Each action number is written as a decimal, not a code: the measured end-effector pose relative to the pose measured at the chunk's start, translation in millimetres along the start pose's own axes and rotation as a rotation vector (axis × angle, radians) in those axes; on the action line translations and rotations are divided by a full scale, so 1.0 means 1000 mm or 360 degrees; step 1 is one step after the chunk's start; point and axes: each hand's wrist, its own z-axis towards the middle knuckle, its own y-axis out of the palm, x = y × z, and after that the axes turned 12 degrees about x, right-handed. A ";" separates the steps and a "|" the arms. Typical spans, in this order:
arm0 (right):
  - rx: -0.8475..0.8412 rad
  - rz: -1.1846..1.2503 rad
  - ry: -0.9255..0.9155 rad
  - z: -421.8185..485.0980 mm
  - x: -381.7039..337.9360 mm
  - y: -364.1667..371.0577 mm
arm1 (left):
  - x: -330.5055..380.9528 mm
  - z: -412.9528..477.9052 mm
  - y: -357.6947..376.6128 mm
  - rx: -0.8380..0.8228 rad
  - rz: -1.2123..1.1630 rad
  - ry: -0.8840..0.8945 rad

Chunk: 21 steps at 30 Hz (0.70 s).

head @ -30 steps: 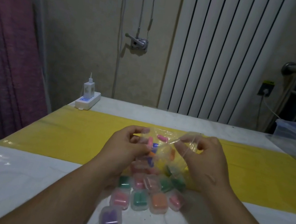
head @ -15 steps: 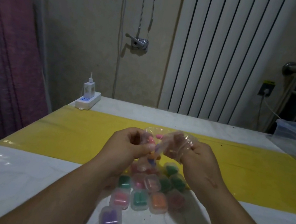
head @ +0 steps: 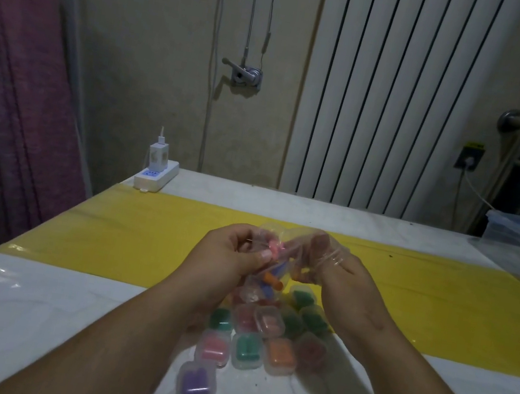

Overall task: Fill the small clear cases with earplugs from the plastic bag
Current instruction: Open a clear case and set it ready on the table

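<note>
Cases (head: 248, 348) lie on the table (head: 29, 313) below the bag (head: 266, 288), power strip (head: 155, 177) behind left.

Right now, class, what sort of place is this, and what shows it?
Probably a room in a home: a white radiator against the wall, a power strip with a charger on the table, and purple fabric hanging at left.
</note>
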 end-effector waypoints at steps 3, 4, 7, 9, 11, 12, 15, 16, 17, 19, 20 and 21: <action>-0.0005 0.0062 0.0104 0.001 0.001 0.000 | -0.002 0.001 -0.001 0.0001 -0.0007 0.0009; -0.0042 0.0060 0.0107 0.001 -0.001 -0.001 | -0.003 0.001 -0.002 -0.0002 -0.0015 0.0011; -0.0131 -0.0026 0.0051 0.001 -0.004 -0.004 | -0.003 0.001 -0.002 -0.0035 -0.0013 0.0036; -0.0152 -0.0063 -0.0019 0.001 -0.004 -0.005 | -0.002 0.001 -0.002 -0.0042 0.0010 0.0069; -0.0149 -0.0119 -0.0064 0.000 -0.002 -0.005 | -0.002 0.001 -0.001 -0.0014 0.0069 0.0116; -0.0140 -0.0157 -0.0068 -0.001 -0.002 -0.004 | -0.003 0.002 -0.001 0.0001 0.0107 0.0138; -0.0109 -0.0285 -0.0099 -0.001 0.000 -0.001 | -0.005 0.004 -0.001 0.0004 0.0174 0.0155; -0.0100 -0.0308 -0.0104 -0.001 0.000 -0.001 | -0.006 0.004 -0.001 -0.0003 0.0181 0.0144; -0.0085 -0.0317 -0.0101 -0.001 -0.001 0.000 | -0.007 0.003 -0.002 -0.0011 0.0186 0.0134; -0.0052 -0.0310 -0.0076 -0.001 -0.001 -0.001 | -0.006 0.002 -0.002 -0.0032 0.0198 0.0124; -0.0039 -0.0297 -0.0065 -0.001 -0.002 -0.001 | -0.005 0.002 -0.002 -0.0051 0.0209 0.0125; -0.0028 -0.0296 -0.0062 -0.001 -0.002 -0.001 | -0.005 0.002 -0.002 -0.0070 0.0219 0.0126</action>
